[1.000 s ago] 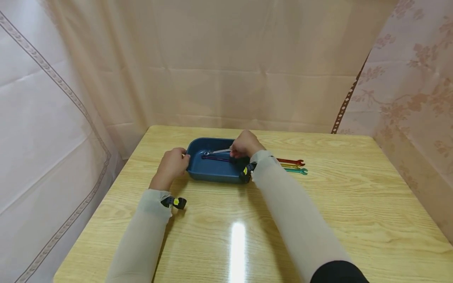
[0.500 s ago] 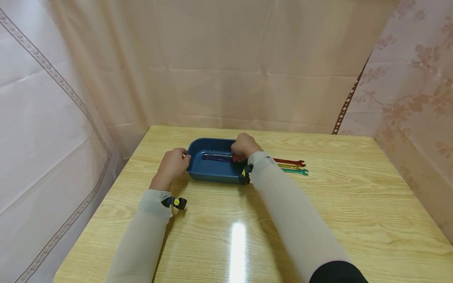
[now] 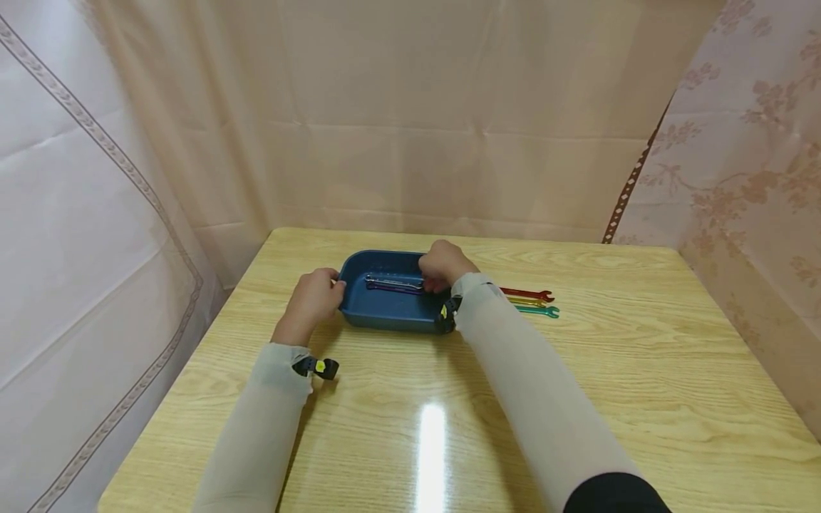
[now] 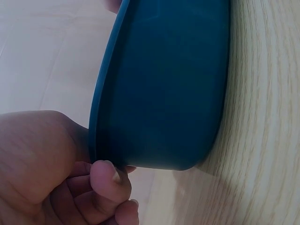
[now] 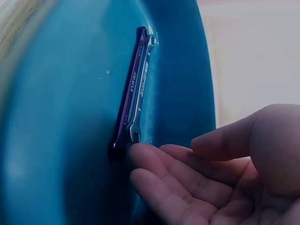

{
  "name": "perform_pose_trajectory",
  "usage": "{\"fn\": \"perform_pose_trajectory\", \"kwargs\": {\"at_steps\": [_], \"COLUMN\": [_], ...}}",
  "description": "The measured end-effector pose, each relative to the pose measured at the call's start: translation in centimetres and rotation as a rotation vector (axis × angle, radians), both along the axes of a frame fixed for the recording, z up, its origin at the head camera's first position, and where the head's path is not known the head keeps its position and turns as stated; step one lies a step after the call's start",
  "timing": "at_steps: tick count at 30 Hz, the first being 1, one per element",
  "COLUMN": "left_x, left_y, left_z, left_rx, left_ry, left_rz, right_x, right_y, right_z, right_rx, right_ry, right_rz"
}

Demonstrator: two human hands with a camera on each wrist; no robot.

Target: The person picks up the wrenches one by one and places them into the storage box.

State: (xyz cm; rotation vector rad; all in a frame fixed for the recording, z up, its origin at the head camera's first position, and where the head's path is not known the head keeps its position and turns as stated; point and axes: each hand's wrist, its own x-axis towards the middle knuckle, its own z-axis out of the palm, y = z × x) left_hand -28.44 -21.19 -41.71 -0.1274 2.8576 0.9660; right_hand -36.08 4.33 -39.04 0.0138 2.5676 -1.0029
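A blue plastic tray stands on the table, and my left hand grips its left end. In the left wrist view, the thumb and curled fingers are at the corner of its rim. Inside the tray lie a silver combination wrench and a purple wrench, side by side near the far wall. My right hand is inside the tray's right part. In the right wrist view, its fingertips are right at the silver wrench's open end, with the thumb spread away and nothing pinched.
To the right of the tray, a red wrench, a yellow wrench and a green wrench lie on the wooden table, partly hidden by the right arm. Beige curtains hang behind the table and at both sides.
The silver wrench, held tilted by the right hand a second ago, now lies flat beside the purple one, and the right fingers have let it go. The left hand stays at the tray.
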Motion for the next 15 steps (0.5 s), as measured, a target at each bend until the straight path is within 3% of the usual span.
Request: {"fn": "perform_pose_trajectory", "kwargs": {"at_steps": [7, 15], "left_x": [0.1, 0.1], "left_y": [0.1, 0.2], "left_z": [0.0, -0.2], "left_rx": [-0.014, -0.020], "left_ry": [0.014, 0.043], "left_rz": [-0.003, 0.000], "right_x": [0.2, 0.3], "right_y": [0.6, 1.6], "right_z": [0.5, 1.1], "right_rx": [-0.036, -0.158], "right_ry": [0.000, -0.034], "right_rz": [0.003, 0.038]}}
